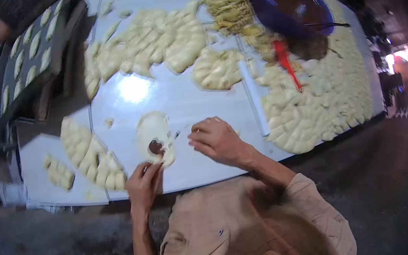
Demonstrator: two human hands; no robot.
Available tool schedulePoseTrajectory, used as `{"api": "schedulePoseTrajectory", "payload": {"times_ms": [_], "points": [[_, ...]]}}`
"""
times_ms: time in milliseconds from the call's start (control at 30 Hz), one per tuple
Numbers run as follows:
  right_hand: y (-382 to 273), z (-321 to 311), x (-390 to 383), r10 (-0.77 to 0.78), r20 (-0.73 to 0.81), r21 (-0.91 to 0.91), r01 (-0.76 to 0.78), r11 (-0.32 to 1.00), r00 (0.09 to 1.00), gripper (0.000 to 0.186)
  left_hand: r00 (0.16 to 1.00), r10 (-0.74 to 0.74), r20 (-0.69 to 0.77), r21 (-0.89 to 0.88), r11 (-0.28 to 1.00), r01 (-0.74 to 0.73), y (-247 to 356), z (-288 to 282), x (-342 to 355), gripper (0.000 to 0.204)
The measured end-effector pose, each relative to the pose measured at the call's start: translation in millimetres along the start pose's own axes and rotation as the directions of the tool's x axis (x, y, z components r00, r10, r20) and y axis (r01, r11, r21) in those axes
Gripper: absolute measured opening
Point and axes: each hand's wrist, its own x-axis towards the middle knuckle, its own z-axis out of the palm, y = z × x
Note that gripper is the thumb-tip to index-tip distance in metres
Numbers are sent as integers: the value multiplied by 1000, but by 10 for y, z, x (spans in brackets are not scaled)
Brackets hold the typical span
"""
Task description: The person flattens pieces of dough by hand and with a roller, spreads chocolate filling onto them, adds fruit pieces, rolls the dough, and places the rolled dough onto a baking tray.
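Observation:
A thin, flattened piece of dough (151,126) lies on the white table in front of me, with a dark brown dab of filling (155,146) on its near part. My left hand (143,186) pinches the dough's near edge, just below the filling. To the right of the dough, my right hand (217,140) is held with curled fingers close together; whatever they hold, if anything, is too small to make out. Between the dough and that hand is a small dark speck (177,134).
Scored dough pieces (94,160) lie to the left, with more dough (151,39) at the back and a wide spread (320,107) at right. There stand a purple basin (325,13) of brown filling, a red spatula (286,65) and a white rod (254,97). A tray (26,66) holds shaped pieces.

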Motion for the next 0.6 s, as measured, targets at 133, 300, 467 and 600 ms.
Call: {"api": "schedulePoseTrajectory", "payload": {"times_ms": [133,300,467,600], "points": [[804,-704,68,283,-391,23,-298,954,876,18,998,-36,-57,-40,999,34,122,29,9,20],[1989,-1663,215,422,-545,-104,-558,823,724,26,987,10,-159,-17,1000,-12,146,295,6,29],[2715,-1862,674,376,-519,-303,-577,759,768,31,954,231,-194,286,943,-170,-89,412,-163,34],[2983,-1899,914,528,-263,-389,-589,708,808,33,971,83,-225,187,982,-41,85,373,-71,35]]}}
